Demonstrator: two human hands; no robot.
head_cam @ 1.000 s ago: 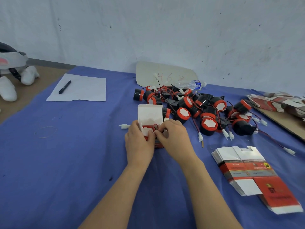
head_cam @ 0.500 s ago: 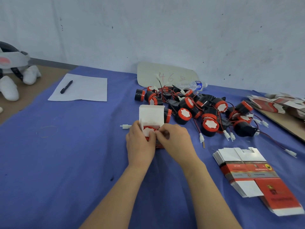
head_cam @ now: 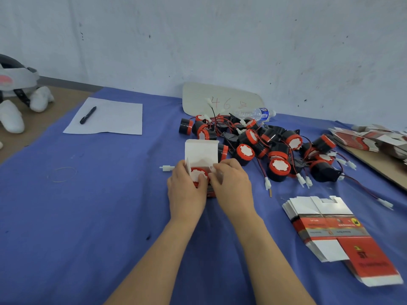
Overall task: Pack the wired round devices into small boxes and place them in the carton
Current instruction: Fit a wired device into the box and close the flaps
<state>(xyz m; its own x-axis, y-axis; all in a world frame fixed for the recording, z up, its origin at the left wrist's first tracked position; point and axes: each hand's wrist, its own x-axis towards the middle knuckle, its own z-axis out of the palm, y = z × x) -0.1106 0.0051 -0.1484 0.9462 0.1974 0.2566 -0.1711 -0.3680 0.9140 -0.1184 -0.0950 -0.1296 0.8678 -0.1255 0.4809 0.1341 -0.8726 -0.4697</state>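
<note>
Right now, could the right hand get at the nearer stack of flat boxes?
Probably yes: mostly bare blue cloth lies between the right hand and the nearer stack of flat boxes, though that hand is pinching a flap of the small box.

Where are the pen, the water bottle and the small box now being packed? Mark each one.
pen [head_cam: 88,115], head view, middle of its barrel.
water bottle [head_cam: 253,114], head view, its clear body.
small box [head_cam: 201,153], head view, inside of its raised white lid.

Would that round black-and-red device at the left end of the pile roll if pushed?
Probably a little: the round device lies on its curved side on the blue cloth. The tangled wires nearby would likely snag it, if attached. It looks rigid.
</note>
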